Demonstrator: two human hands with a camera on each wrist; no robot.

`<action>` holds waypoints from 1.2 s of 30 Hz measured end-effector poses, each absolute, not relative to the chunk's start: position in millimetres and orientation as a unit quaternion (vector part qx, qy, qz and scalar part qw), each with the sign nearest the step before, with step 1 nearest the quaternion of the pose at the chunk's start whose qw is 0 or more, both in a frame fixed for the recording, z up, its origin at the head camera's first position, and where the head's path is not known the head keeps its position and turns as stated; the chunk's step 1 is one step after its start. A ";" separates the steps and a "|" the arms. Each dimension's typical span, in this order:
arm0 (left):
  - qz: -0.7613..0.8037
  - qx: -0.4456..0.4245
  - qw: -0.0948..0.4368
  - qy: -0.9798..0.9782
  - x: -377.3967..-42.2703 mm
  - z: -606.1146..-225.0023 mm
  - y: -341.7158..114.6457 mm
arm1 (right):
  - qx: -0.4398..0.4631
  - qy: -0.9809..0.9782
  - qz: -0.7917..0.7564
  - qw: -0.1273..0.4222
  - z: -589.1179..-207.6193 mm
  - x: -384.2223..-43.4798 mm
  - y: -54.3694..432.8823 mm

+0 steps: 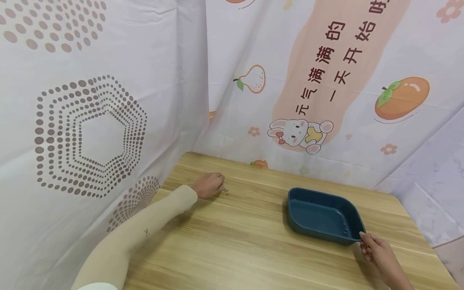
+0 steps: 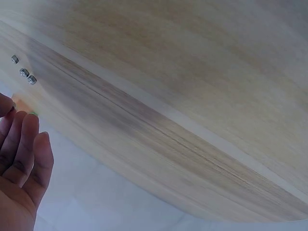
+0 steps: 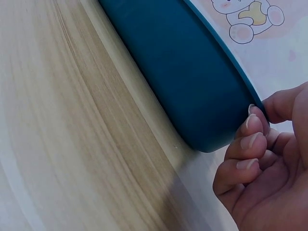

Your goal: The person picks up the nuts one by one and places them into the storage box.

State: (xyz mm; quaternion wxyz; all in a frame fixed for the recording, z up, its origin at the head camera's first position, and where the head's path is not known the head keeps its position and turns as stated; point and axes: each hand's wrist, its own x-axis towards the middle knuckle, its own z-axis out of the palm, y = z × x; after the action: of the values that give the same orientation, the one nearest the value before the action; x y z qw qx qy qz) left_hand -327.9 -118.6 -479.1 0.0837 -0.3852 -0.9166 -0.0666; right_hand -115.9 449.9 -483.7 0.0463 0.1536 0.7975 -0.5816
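Observation:
Several small metal nuts lie loose on the wooden table, just beyond the fingertips of my left hand. That hand's thumb and forefinger come together at the left edge of the left wrist view, pinching a tiny metal nut mostly hidden by the fingertips. On the right stands a dark blue rounded tray, with a few small nuts on its floor near the right end. My right hand grips the tray's near right corner, thumb over the rim and fingers against the outer wall.
The wooden table has a rounded edge, seen in the left wrist view. A white curtain with dotted hexagons hangs along the left, and a printed cloth with fruit and a rabbit hangs behind the table.

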 end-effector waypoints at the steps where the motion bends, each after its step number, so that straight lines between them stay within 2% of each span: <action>1: -0.064 -0.388 0.085 -0.916 -327.8 -478.9 -118.6 | 0.154 0.798 -0.581 0.047 -483.5 -116.0 449.9; 36: -0.055 -0.428 0.098 -0.897 -327.3 -471.5 -90.6 | 0.155 0.794 -0.586 0.048 -484.0 -115.6 449.1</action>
State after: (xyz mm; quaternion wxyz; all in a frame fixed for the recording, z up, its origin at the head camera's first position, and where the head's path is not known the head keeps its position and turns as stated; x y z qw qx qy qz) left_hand -327.3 -90.6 -471.5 0.0975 -0.4282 -0.8967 -0.0555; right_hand -115.6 449.1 -484.0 0.0481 0.1546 0.7938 -0.5862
